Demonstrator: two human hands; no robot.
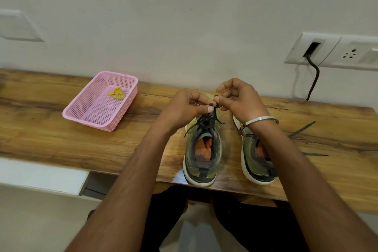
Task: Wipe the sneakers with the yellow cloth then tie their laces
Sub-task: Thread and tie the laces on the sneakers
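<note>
Two olive-green sneakers with white soles stand side by side on the wooden table (61, 129), heels toward me. Over the left sneaker (202, 155), my left hand (188, 106) and my right hand (239, 98) each pinch a part of its dark lace (206, 120), pulled up above the tongue. My right forearm crosses the right sneaker (255, 159) and hides most of it; its dark laces (302, 129) trail loose on the table to the right. The yellow cloth (117, 93) lies crumpled in the pink basket (81, 110) at the left.
A white wall runs behind the table. A socket plate (335, 51) with a black cable (314, 80) hangs down at the right. A white switch plate (18, 25) is on the wall at left. My legs show below the table's near edge.
</note>
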